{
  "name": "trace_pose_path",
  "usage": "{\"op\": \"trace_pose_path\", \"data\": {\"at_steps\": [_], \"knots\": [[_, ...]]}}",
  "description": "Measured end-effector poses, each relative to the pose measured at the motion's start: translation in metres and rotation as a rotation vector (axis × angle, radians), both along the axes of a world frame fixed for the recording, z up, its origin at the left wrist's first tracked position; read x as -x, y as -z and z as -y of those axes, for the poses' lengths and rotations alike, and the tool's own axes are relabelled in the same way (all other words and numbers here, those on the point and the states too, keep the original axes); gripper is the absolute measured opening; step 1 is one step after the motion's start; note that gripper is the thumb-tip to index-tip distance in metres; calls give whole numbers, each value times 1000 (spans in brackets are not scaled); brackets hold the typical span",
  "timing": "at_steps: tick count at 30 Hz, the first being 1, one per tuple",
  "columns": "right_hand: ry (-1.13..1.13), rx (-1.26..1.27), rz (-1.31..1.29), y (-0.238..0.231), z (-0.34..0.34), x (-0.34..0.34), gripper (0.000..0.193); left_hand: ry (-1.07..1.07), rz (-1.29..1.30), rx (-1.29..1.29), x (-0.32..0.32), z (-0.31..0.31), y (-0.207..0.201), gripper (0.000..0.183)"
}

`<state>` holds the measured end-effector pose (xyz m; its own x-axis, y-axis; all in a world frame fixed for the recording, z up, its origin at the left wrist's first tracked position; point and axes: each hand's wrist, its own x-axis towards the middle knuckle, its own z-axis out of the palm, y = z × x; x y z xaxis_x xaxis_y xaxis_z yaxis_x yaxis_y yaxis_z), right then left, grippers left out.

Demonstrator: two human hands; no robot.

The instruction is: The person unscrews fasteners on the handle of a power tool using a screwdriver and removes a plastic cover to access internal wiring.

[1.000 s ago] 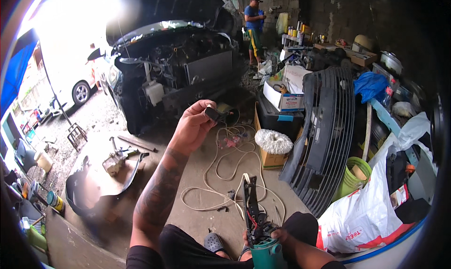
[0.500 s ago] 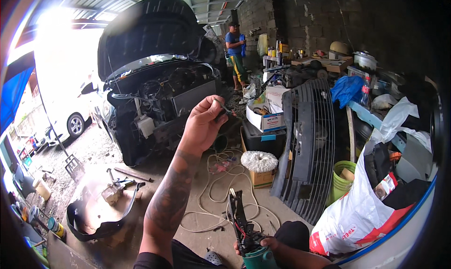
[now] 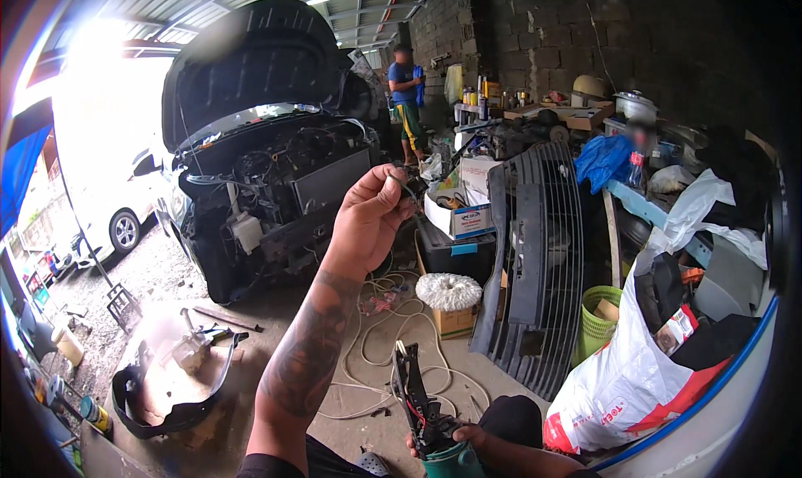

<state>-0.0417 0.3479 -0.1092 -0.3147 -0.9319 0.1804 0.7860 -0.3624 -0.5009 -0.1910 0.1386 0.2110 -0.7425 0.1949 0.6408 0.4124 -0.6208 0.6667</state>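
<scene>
My left hand is raised in the middle of the view, thumb and fingers pinched together on a small thin piece. Its kind is too small to make out against the dark background. Low in front of me, my right hand grips a power tool with a teal body, held upright between my legs. The tool's black handle section is opened up, showing wires and inner parts. Pale cord ends stick out at its top. Some of the right hand's fingers are hidden behind the tool.
A car with its hood up stands ahead. A pale cord loops over the floor near a white fluffy pad. To the right are a black grille, a green basket and a white-red bag. A person stands farther back.
The view has shifted slightly, so the surroundings sit a little further left. My left hand stays raised with its pinch, and my right hand keeps hold of the power tool.
</scene>
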Motion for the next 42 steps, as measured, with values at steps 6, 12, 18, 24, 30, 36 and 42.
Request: {"op": "trace_pose_path", "data": {"at_steps": [6, 12, 18, 24, 30, 36, 42], "knots": [[23, -44, -26, 0, 1, -1, 84, 25, -12, -13, -8, -3, 0, 9], [8, -51, -21, -2, -2, -1, 86, 29, -8, -10, -6, -4, -2, 9], [11, -80, -24, -3, -8, 1, 87, 17, -38, -3, 5, 1, 1, 10], [1, -102, -4, -2, -9, 1, 88, -87, 34, 2, 6, 18, 6, 9], [-9, -132, 4, -3, -16, 2, 90, -210, 67, 46, -14, 60, 43, 8], [-28, -148, 23, -5, -16, 4, 91, -451, 107, 173, -27, 100, 90, 10], [-24, -169, 36, -6, -20, 6, 93, -1279, 165, 1024, -63, 158, 173, 15]]}}
